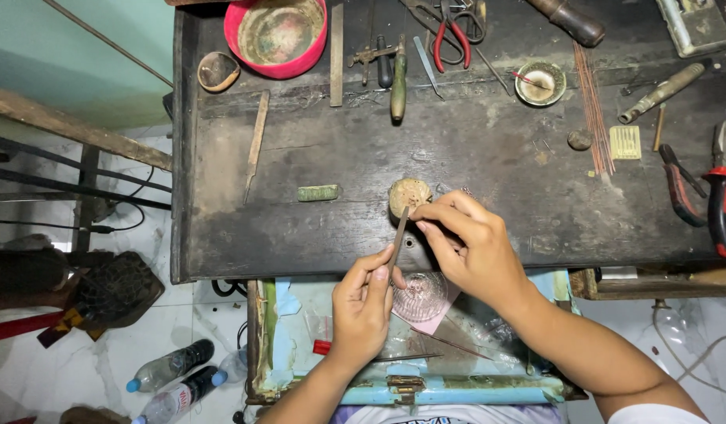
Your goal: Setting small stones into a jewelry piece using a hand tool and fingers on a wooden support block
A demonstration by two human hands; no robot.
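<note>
My left hand (pixel 363 302) grips a thin metal file (pixel 399 234) that slants up toward a round worn wooden block (pixel 409 194) on the dark workbench (pixel 473 157). The file's tip meets the fingertips of my right hand (pixel 469 243). That hand pinches something very small against the front of the block; the piece is too tiny to make out. Both hands hover over the bench's front edge, above an open drawer (pixel 410 345).
Red-handled pliers (pixel 451 35), other pliers (pixel 720 196), flat files (pixel 257 141), a green bar (pixel 318 192), a pink bowl (pixel 276 35), a small dish (pixel 540 83) and thin wires (pixel 594 110) lie on the bench. Plastic bottles (pixel 170 369) lie on the floor at left.
</note>
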